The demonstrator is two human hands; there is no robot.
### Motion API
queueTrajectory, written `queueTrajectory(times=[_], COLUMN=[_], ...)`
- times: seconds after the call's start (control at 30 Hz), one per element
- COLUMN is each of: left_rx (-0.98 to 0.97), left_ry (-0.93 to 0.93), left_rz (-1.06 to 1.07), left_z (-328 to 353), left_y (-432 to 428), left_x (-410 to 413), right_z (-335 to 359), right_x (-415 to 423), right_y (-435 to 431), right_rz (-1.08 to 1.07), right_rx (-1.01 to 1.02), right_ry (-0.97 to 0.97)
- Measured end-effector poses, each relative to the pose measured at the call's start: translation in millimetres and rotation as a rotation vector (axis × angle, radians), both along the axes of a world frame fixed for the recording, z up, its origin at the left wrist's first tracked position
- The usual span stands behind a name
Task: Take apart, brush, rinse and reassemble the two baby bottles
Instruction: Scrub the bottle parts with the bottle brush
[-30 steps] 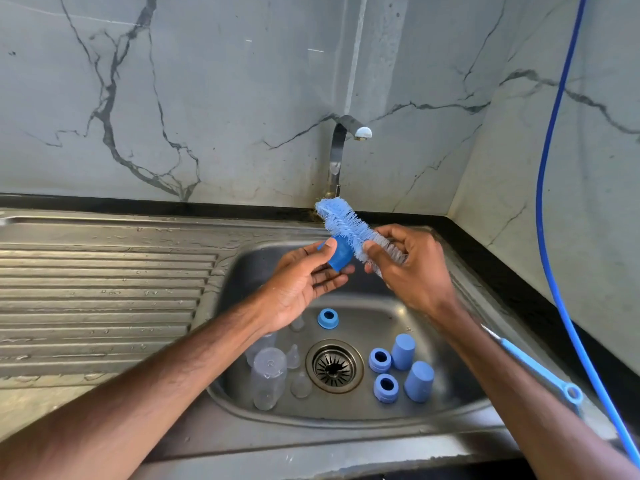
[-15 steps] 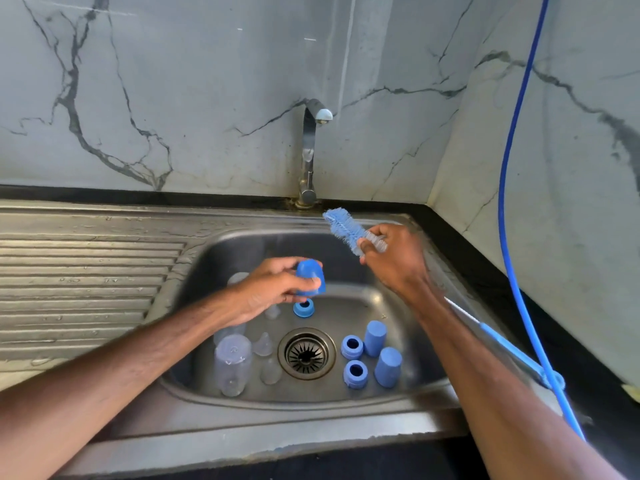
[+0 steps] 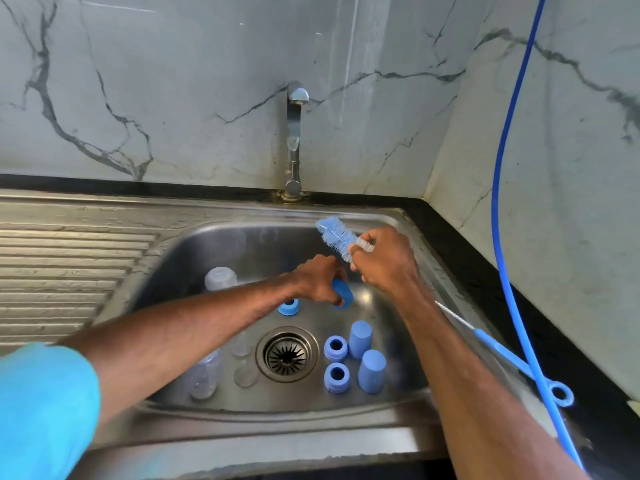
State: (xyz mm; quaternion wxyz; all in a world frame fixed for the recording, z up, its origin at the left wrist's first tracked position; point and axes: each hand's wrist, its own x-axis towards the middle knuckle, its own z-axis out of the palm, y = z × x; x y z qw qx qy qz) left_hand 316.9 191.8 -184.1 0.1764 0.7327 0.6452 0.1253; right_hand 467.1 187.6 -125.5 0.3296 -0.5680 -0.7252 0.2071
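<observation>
My left hand grips a blue bottle cap low over the back of the sink basin. My right hand holds a blue bottle brush by its bristle end, just above and right of the cap; the brush handle runs back under my forearm to a ring. On the basin floor stand two blue caps, three blue collar rings and clear nipples. Two clear bottles are at the left, partly hidden by my left arm.
A steel tap rises behind the basin. The drain strainer sits mid-floor. A ribbed draining board lies to the left. A blue hose hangs along the right wall over the black counter.
My left hand has carried the blue cap from up beside the brush down and right toward the basin floor. The brush has pulled away from the cap and stays raised.
</observation>
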Motion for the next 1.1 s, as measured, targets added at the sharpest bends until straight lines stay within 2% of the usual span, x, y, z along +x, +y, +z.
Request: queueTrajectory(times=[0.2, 0.4, 0.67, 0.9, 1.1], left_rx=[-0.015, -0.035, 0.014, 0.032, 0.096], left_ry=[0.298, 0.334, 0.412, 0.373, 0.233], left_rz=[-0.097, -0.11, -0.094, -0.019, 0.236], left_z=[-30.2, -39.8, 6.3, 46.0, 51.8], left_y=[28.3, 28.4, -0.2, -74.8, -129.8], left_x=[24.1, 26.4, -5.3, -82.8, -139.9], right_z=[-5.4, -7.4, -3.3, 5.8, 11.4], right_x=[1.8, -2.0, -5.5, -28.1, -50.3], right_y=[7.9, 8.3, -1.9, -37.0, -60.1], right_rz=[-0.056, -0.01, 0.009, 0.138, 0.222], right_rx=[0.029, 0.048, 0.04, 0.062, 0.065], right_ry=[-0.057, -0.053, -0.042, -0.103, -0.183])
